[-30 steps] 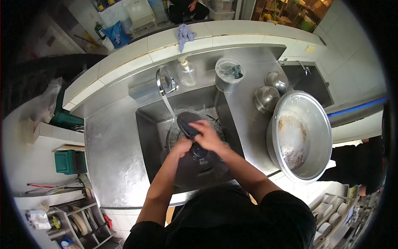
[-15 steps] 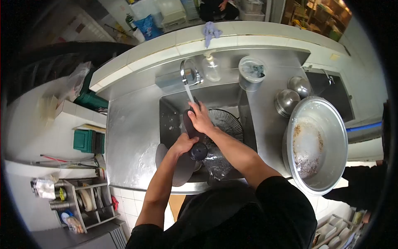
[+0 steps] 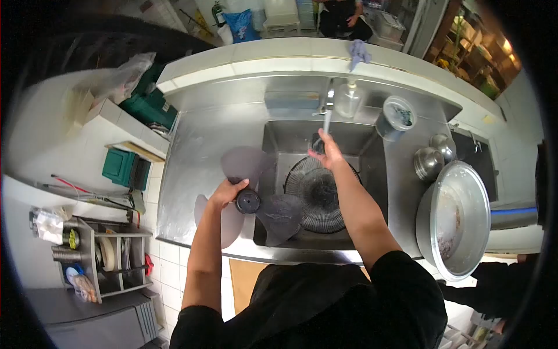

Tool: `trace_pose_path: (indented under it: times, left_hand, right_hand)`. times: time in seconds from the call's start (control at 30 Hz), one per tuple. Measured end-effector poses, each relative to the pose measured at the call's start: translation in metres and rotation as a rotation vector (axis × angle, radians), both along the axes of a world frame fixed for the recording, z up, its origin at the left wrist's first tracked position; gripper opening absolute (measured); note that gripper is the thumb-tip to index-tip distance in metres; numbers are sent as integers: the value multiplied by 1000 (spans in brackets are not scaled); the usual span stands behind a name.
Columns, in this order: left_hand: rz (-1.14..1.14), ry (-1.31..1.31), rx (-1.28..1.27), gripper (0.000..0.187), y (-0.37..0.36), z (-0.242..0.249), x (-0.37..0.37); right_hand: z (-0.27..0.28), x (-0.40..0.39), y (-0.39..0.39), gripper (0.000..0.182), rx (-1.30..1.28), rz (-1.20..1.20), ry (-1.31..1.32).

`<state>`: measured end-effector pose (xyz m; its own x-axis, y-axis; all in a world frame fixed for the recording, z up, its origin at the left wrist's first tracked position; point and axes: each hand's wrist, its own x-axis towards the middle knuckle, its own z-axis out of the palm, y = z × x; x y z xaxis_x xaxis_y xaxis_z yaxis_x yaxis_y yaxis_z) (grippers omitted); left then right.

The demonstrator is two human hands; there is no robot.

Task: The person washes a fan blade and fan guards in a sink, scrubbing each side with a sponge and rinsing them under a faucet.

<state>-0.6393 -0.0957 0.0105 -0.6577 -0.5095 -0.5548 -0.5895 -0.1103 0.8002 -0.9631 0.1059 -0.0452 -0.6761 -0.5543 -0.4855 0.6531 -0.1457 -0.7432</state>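
A fan blade [image 3: 248, 163] with three broad, dark translucent wings and a black hub is held over the left rim of the sink [image 3: 381, 192]. My left hand [image 3: 228, 191] is closed on it beside the hub. My right hand [image 3: 329, 152] is at the stream from the running tap [image 3: 329, 103], fingers apart, with nothing I can make out held in it. Below it, in the sink, lies a round ribbed fan guard [image 3: 296, 200], partly hidden by my right forearm.
Behind the sink stand a soap pump bottle [image 3: 348, 100] and a tub [image 3: 395, 119]. Steel bowls [image 3: 429, 163] and a large basin [image 3: 427, 227] sit on the right. A purple cloth [image 3: 359, 53] hangs on the ledge. A person [image 3: 343, 20] is beyond it.
The fan blade has moved left, out from under the water, with my left hand. My right hand has come off the blade and its fingers have spread. The view has shifted.
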Motion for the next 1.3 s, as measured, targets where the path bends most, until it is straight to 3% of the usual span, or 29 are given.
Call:
trace_pose_path:
  times: [0.03,0.13,0.17,0.2,0.23,0.3,0.33,0.43,0.53,0.57,0.63,0.7,0.77,0.8,0.83,0.9,0.97,1.0,1.03,1.1,1.13,1.17,1.23,1.27,1.3]
  left_hand:
    - [14,11,10,54,-18,-12,6]
    - [-146,-86,28,58,-64,-53,28]
    - [-230,-229,-303,63,-71,-59,32]
    - [-312,-374,-633,68,-75,-64,37]
    - [-305,-368,-620,68,-71,-62,40]
    - [102,-351,-740,83,-49,-48,37]
    - [115,-344,-958,95,-30,-51,40]
    - [8,-221,-1013,103,7,-53,66]
    - [-3,5,-970,105,11,-80,88]
    - [7,1,-959,105,10,-83,88]
    - [2,35,-943,112,13,-86,90]
    - [3,-15,-914,116,18,-85,95]
    - [-6,-13,-897,116,14,-75,86]
    - [-20,-46,-903,117,14,-72,86]
    - [-24,-62,-878,117,18,-74,90]
    - [-17,-44,-936,117,14,-76,86]
    - [-11,-79,-930,118,10,-71,80]
    - [11,-59,-939,118,3,-70,74]
    - [20,-54,-930,118,7,-73,78]
    - [16,-66,-912,119,23,-76,89]
    - [25,-81,-894,119,23,-74,88]
    - [39,-86,-885,119,19,-71,83]
    - [25,-103,-875,118,22,-70,81]
    - [30,-129,-896,118,23,-71,81]
    - [36,-149,-924,118,23,-70,79]
  right_hand:
    - [0,18,-11,68,10,14,11]
    - [-5,74,-45,76,189,442,359]
    - [19,107,-52,79,268,463,591]
    - [9,122,-67,79,321,544,875]
    - [4,142,-79,80,307,538,1063]
    - [-1,178,-97,81,305,543,1391]
    - [2,195,-103,81,312,555,1396]
    - [10,226,-117,81,368,679,1531]
    - [-21,224,-141,75,159,919,1808]
    - [-30,210,-163,75,157,937,1806]
    - [-51,188,-202,73,415,740,1863]
    - [-42,215,-190,68,482,762,1774]
    - [-36,224,-178,63,124,987,1787]
    - [-23,208,-184,62,197,1032,2076]
    - [-46,193,-211,66,413,992,1875]
    - [-19,191,-224,64,481,994,1869]
    - [-23,216,-203,60,192,1223,2008]
    - [-27,209,-201,61,136,1239,1739]
    - [-25,200,-207,61,132,1250,1736]
    - [-21,185,-223,65,485,914,1757]
    - [-32,199,-212,66,428,975,1991]
    - [-35,209,-200,63,67,1025,2045]
    - [-5,189,-194,62,254,1240,1817]
    - [-18,187,-189,62,258,1243,1802]
    - [-30,184,-190,65,405,1131,2000]
